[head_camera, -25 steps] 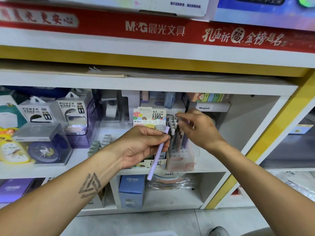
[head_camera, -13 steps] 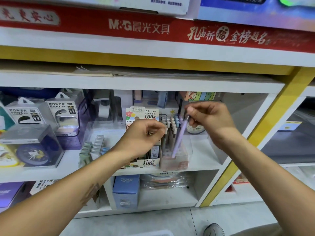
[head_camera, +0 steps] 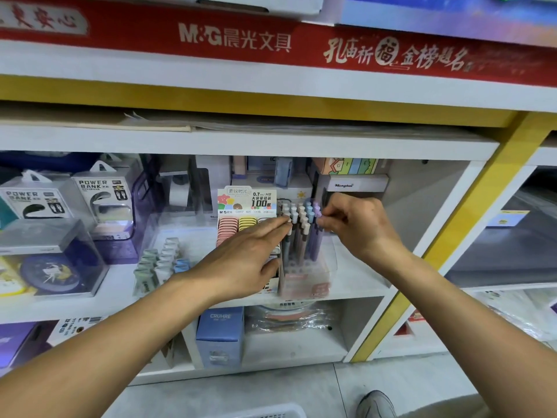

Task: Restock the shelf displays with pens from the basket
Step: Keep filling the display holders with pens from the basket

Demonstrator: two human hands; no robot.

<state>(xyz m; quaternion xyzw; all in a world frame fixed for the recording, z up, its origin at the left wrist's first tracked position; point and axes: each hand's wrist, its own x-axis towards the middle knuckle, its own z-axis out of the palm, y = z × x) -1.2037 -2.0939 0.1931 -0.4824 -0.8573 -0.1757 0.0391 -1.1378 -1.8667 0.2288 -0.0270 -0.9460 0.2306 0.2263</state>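
Lilac pen (head_camera: pixel 315 236) upright among pastel ones, right hand (head_camera: pixel 358 227) pinching its cap, left hand (head_camera: pixel 241 260) flat.

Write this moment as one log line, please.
step: seating purple pen in clear display | right hand: pinching pen top | left hand: fingers on neighbouring pens

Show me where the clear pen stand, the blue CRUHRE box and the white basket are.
clear pen stand (head_camera: pixel 327 267): head view, bare right side of its clear wall.
blue CRUHRE box (head_camera: pixel 219 336): head view, middle of its front face.
white basket (head_camera: pixel 271 413): head view, its rim at the bottom edge.
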